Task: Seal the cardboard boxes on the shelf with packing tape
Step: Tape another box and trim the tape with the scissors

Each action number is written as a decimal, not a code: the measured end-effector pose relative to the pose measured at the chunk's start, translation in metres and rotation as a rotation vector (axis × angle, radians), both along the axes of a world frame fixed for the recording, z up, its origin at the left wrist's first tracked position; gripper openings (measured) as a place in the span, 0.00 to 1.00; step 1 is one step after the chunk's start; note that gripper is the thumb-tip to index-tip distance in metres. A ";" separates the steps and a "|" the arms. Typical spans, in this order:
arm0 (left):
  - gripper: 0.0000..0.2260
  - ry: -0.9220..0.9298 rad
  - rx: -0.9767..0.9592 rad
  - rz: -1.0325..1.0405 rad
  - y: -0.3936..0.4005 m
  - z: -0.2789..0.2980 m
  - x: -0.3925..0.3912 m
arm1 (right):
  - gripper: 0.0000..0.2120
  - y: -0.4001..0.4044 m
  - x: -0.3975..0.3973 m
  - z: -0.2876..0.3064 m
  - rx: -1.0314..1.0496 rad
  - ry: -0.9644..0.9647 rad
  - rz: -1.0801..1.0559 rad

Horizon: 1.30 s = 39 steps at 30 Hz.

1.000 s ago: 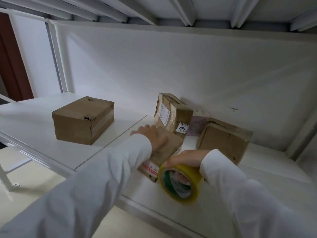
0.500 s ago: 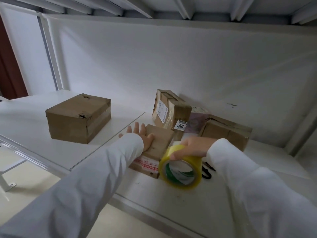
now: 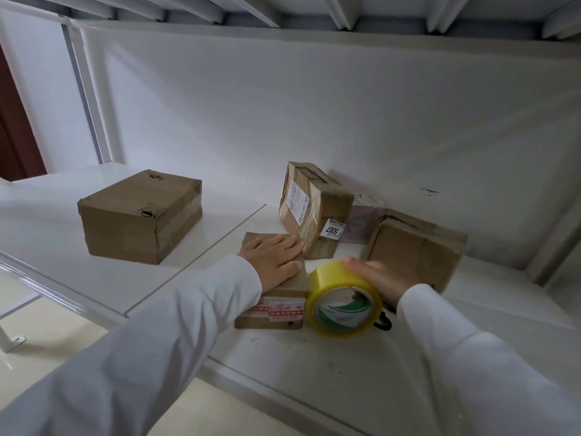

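A small flat cardboard box (image 3: 283, 313) with a red-and-white label on its near side lies on the white shelf (image 3: 314, 366). My left hand (image 3: 273, 259) presses flat on its top, fingers straight. Right beside it stands a yellow packing tape roll (image 3: 333, 278) on edge, touching the box's right side. My right hand (image 3: 383, 278) holds the roll from the right, fingers laid over its top; the hand is slightly blurred. Whether a tape strip runs onto the box cannot be made out.
A larger taped box (image 3: 138, 215) sits on the shelf to the left. Behind stand an upright labelled box (image 3: 314, 209), a pinkish package (image 3: 361, 221) and another box (image 3: 415, 250) at the right. Black scissor handles (image 3: 385, 322) peek out behind the roll. The shelf's front edge is close.
My left hand went from the box's far end to lying flat on its top. My right hand carried the tape roll back along the box's right side.
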<state>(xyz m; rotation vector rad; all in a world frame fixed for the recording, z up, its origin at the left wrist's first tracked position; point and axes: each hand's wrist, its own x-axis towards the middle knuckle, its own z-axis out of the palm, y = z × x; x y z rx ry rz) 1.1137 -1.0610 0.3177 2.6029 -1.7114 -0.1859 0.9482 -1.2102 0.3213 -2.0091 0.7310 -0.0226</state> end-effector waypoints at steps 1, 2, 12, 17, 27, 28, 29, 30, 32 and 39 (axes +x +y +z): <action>0.24 0.004 0.002 -0.001 0.001 0.000 0.000 | 0.15 -0.001 0.001 -0.003 0.017 -0.028 -0.047; 0.24 0.007 0.005 -0.002 0.001 0.000 -0.001 | 0.16 -0.002 0.004 -0.003 0.010 -0.042 -0.079; 0.24 -0.006 0.003 -0.030 0.002 0.001 -0.001 | 0.22 -0.020 0.016 -0.010 -0.092 0.075 -0.114; 0.25 0.005 -0.004 -0.015 0.004 0.000 -0.002 | 0.16 -0.022 0.018 0.005 -0.192 0.118 -0.053; 0.23 0.012 -0.066 -0.027 0.007 0.001 -0.009 | 0.23 -0.026 0.004 0.008 -0.131 0.074 -0.078; 0.23 0.000 -0.104 -0.048 0.008 0.002 -0.010 | 0.24 -0.025 0.001 0.009 -0.134 0.068 -0.074; 0.21 -0.035 -0.160 -0.083 0.010 0.004 -0.011 | 0.24 -0.025 -0.002 0.010 -0.148 0.070 -0.066; 0.19 -0.095 -0.225 -0.139 0.011 0.006 -0.013 | 0.24 -0.024 -0.005 0.012 -0.173 0.078 -0.059; 0.13 -0.255 -0.339 -0.309 0.012 0.009 -0.017 | 0.22 -0.025 -0.008 0.013 -0.197 0.082 -0.053; 0.19 -0.297 -0.386 -0.491 -0.003 0.009 -0.031 | 0.10 -0.054 -0.029 0.003 -0.341 0.104 -0.277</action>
